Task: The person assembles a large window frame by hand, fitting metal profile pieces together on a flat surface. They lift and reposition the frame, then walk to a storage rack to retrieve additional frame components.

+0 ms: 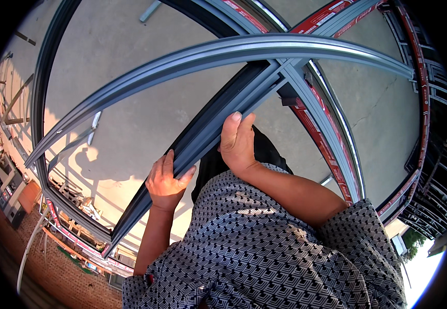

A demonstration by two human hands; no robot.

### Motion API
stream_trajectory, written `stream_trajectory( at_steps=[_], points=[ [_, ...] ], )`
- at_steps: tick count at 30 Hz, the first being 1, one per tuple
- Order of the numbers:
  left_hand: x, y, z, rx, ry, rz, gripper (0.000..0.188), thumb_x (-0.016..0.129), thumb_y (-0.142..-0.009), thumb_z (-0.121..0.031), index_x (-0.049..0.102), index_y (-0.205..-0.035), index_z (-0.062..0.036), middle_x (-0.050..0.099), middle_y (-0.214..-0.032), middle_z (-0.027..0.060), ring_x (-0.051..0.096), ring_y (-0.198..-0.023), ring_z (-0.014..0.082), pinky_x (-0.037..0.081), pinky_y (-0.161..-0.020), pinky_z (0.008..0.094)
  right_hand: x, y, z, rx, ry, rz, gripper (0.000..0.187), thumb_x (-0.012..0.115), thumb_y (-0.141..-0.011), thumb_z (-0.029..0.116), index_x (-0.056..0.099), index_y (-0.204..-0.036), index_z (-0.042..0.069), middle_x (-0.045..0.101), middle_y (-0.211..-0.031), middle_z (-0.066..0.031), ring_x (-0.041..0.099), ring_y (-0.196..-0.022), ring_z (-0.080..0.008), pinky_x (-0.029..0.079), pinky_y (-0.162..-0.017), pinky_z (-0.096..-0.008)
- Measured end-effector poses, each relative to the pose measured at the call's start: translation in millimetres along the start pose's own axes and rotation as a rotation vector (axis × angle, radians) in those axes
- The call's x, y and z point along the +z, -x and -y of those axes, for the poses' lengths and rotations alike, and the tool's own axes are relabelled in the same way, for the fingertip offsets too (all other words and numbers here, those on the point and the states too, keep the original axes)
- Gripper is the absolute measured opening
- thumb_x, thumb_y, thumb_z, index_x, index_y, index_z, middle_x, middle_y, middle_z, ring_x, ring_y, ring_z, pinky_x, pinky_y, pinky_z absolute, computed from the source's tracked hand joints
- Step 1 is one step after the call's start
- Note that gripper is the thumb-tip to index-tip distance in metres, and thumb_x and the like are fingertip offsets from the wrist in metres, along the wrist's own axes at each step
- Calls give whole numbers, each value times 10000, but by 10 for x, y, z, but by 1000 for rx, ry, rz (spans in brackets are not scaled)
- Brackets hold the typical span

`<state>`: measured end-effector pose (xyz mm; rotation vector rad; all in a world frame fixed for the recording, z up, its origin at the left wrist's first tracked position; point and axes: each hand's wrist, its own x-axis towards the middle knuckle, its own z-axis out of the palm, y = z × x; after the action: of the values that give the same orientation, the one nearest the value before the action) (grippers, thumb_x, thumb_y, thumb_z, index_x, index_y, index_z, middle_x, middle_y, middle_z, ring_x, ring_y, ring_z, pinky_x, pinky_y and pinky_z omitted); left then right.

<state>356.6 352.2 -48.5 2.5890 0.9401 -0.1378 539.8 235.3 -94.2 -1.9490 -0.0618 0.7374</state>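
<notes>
A grey window-frame profile (214,127) with a dark side runs diagonally in front of my body, from the lower left up to the centre. My left hand (167,184) is closed around its lower part, fingers over the far side and thumb on the near side. Farther up, my right hand (238,144) grips the near edge of the same profile, thumb and fingers close together at the top. Another long grey bar (182,60) crosses over the profile's far end, bent into an arc by the lens.
Frame bars with red film (313,126) slope down on the right, beside a dark outer frame (38,92) on the left. Concrete floor (141,67) shows through the openings. Several stacked bars (435,190) stand far right; brick paving (43,262) lies lower left.
</notes>
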Motion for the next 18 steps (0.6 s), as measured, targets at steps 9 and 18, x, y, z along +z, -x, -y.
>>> stream_trajectory(
  at_steps=[9,18],
  points=[
    [-20,-4,-6,-37,0,24,766,767,-872,-620,685,-1321,-5,724,-1207,217,716,-1071,421,599,-883,516,-16,-37,75,-8,-38,48,635,362,-1108,611,360,-1072,-23,585,-713,-226,629,-663,-406,521,-677,-507],
    [-28,28,-17,-76,11,67,774,736,-905,-617,631,-1385,-19,693,-1290,223,682,-1144,451,568,-936,530,-67,-47,158,14,6,76,713,379,-1077,653,382,-1079,-61,681,-831,-309,691,-807,-519,539,-790,-574]
  ],
)
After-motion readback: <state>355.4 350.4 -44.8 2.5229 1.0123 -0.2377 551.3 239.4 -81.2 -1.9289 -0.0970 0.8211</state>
